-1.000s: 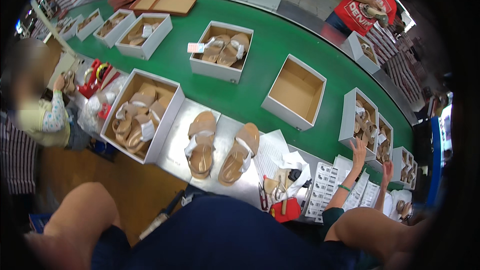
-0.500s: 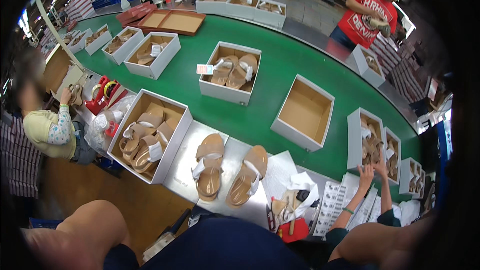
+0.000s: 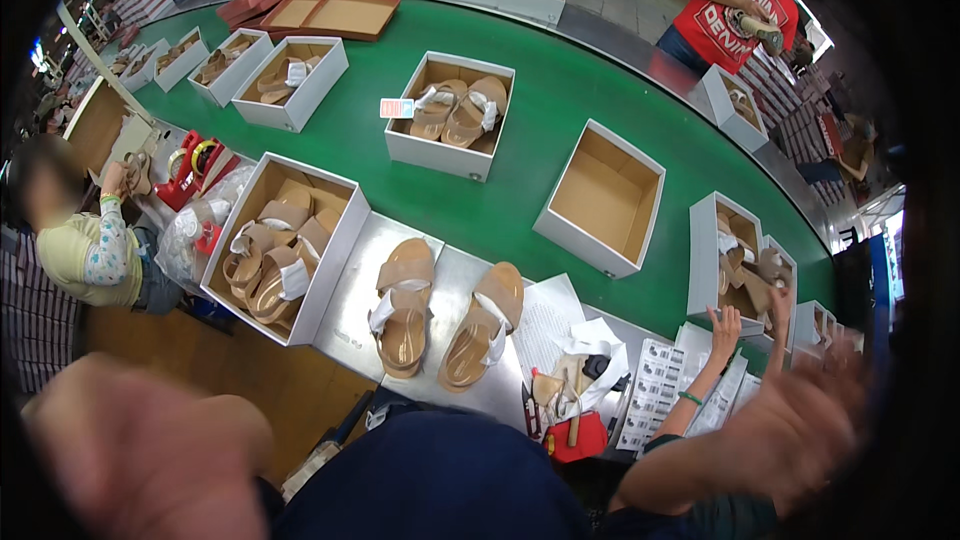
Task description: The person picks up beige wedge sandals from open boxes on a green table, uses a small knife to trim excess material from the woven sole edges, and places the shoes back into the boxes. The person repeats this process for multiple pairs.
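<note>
My left hand (image 3: 140, 440) is raised at the lower left, smeared by motion, and its fingers cannot be made out. At the lower right my right hand (image 3: 790, 430) is blurred too, near a co-worker's forearm. Between them, on the metal table edge, lie two tan sandals, a left one (image 3: 404, 325) and a right one (image 3: 478, 345), with white paper around their straps. Neither hand touches them. Left of the pair stands a white box (image 3: 335, 275) holding several more tan sandals with white paper.
A green conveyor belt (image 3: 350, 140) carries a box of sandals (image 3: 440, 156) and an empty box (image 3: 605, 202). Paper, tools and a red pouch (image 3: 577, 438) lie beside the sandals, near label sheets (image 3: 655, 390). A co-worker's hand (image 3: 726, 332) reaches to a box at right.
Both my hands have risen into view from the lower corners. The scene has shifted slightly up and left. At right, the co-worker's hands now lift a sandal at the box.
</note>
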Motion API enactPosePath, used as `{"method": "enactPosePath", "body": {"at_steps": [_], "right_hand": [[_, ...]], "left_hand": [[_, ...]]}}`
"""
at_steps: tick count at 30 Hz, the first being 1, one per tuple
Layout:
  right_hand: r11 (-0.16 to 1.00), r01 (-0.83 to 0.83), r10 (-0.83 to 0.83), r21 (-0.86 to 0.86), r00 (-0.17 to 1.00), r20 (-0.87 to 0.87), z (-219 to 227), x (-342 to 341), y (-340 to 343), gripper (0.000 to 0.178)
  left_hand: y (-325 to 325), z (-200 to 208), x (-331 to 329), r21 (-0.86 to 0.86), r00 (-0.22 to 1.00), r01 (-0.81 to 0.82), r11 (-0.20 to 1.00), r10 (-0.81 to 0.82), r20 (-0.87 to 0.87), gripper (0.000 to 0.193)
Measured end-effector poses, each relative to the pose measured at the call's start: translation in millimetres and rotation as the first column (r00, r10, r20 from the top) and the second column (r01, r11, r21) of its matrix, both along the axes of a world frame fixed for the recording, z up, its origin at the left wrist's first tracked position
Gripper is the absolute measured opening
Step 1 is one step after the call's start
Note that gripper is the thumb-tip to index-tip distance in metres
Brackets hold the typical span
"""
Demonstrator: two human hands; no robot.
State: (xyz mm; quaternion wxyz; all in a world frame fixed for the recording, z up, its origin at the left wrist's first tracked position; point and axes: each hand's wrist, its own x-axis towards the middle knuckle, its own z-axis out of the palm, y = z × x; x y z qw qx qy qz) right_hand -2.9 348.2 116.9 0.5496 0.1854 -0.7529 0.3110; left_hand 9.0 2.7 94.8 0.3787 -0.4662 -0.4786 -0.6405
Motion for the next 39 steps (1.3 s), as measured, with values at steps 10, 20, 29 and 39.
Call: {"method": "enactPosePath", "body": {"at_steps": [10,20,29,39], "right_hand": [[0.787,0.355,0.458,-0.504,0.211,0.864,-335.9,41.5,-61.7,0.069],[0.707,0.139,0.683,-0.693,0.119,0.721,-266.4,33.1,-33.0,0.067],[0.634,0.073,0.746,-0.77,0.204,0.634,-186.5,34.2,-58.9,0.061],[-0.47,0.183,0.873,-0.864,0.241,-0.424,-214.5,37.9,-61.1,0.07]], "left_hand": [[114.1,-262.3,-40.9,-0.711,0.392,0.502,0.492,0.604,0.694,0.072],[86.3,-245.1,-49.2,0.064,-0.05,0.644,0.762,-0.041,0.998,0.068],[73.9,-195.6,-40.0,-0.067,0.226,0.477,0.876,-0.049,0.973,0.053],[73.1,-155.9,-0.7,-0.35,0.572,0.513,0.784,-0.008,0.82,0.052]]}}
